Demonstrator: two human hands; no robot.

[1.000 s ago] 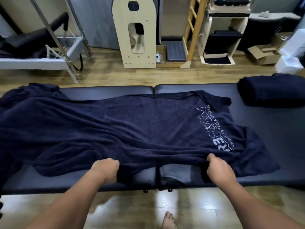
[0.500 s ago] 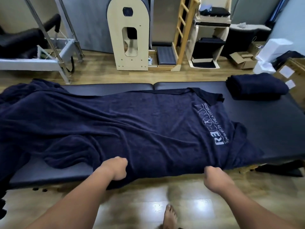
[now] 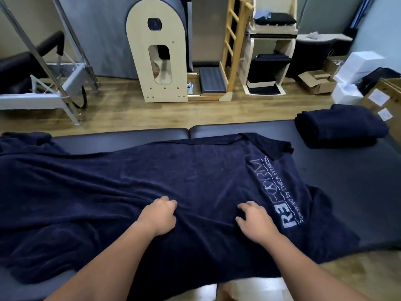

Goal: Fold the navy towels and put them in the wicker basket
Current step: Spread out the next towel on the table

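A large navy towel (image 3: 195, 181) with a white printed logo lies spread lengthwise over the black padded table (image 3: 351, 183); its near edge hangs over the front. My left hand (image 3: 159, 216) rests on the towel's middle with fingers curled into the cloth, and creases run out from it. My right hand (image 3: 255, 220) sits on the towel just left of the logo, fingers apart and bent, pressing down. A folded navy towel (image 3: 340, 127) lies at the table's far right corner. No wicker basket is in view.
More navy cloth is bunched at the table's left end (image 3: 23, 148). Beyond the table stand a wooden arched barrel (image 3: 158, 53), a ladder frame (image 3: 234, 40), a metal-framed bench (image 3: 43, 83) and cardboard and white boxes (image 3: 347, 79) on the wood floor.
Both hands let go of the towel's hanging near edge and moved forward onto its top surface, closer together. The towel now drapes further over the table's front.
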